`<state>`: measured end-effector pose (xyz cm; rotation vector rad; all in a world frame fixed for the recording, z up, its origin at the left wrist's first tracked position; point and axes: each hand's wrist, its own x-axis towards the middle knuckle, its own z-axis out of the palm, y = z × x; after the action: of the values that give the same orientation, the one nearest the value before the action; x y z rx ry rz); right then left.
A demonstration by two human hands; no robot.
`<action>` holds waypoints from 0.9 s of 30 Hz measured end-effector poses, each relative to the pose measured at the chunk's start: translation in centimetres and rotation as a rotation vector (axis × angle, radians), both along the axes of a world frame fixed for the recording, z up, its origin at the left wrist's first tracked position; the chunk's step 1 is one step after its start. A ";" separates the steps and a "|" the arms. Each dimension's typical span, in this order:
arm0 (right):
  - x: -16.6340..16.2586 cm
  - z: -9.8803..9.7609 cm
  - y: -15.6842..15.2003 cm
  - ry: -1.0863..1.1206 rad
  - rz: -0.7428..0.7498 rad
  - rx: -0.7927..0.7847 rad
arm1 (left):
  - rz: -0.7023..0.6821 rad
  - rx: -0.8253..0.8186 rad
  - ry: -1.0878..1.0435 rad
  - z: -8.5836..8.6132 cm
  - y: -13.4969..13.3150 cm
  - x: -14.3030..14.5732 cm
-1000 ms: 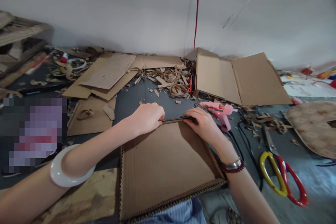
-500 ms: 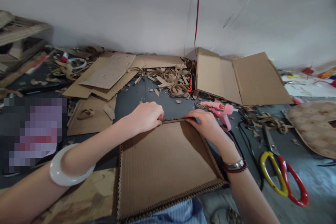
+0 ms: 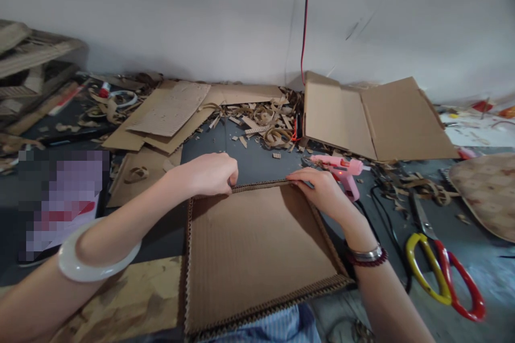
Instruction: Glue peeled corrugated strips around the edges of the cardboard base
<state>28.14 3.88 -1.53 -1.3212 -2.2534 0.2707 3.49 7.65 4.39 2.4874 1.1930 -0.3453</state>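
Note:
A square cardboard panel [image 3: 257, 257] with corrugated strips along its edges lies before me, its near edge over blue striped cloth [image 3: 277, 327]. Along the far edge runs a corrugated cardboard strip [image 3: 261, 186]. My left hand [image 3: 213, 174] pinches that strip toward its left end, fingers curled over it. At the strip's right part, my right hand [image 3: 316, 185] grips it between thumb and fingers. Just beyond my right hand lies a pink glue gun [image 3: 341, 171] with a small red light showing. The undersides of my fingers are hidden.
Scissors [image 3: 428, 257] with yellow and red handles lie at right, near a black cable [image 3: 388, 222]. Cardboard scraps [image 3: 261, 118] cover the back. A folded cardboard sheet [image 3: 406, 118] leans at back right; flat cardboard pieces [image 3: 173, 110] lie back left. A patterned pad [image 3: 491, 193] is far right.
My left hand has slid left along the far strip, baring more of it between my hands. My right hand stays at about the same part of the strip. The view has shifted slightly.

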 end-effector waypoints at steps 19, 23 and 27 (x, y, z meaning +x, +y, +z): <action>-0.1 -0.3 0.0 0.015 -0.009 0.014 | 0.050 0.117 0.352 2.2 -2.1 0.1; -0.1 -0.4 0.0 0.018 -0.007 0.019 | 0.085 0.094 0.376 2.2 -2.0 -0.2; -0.1 -0.4 0.0 0.021 -0.011 0.021 | 0.103 0.097 0.359 2.0 -2.1 0.0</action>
<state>28.08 3.91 -1.95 -1.3132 -2.2248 0.2552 3.51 5.59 6.44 2.5018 1.5001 -0.7464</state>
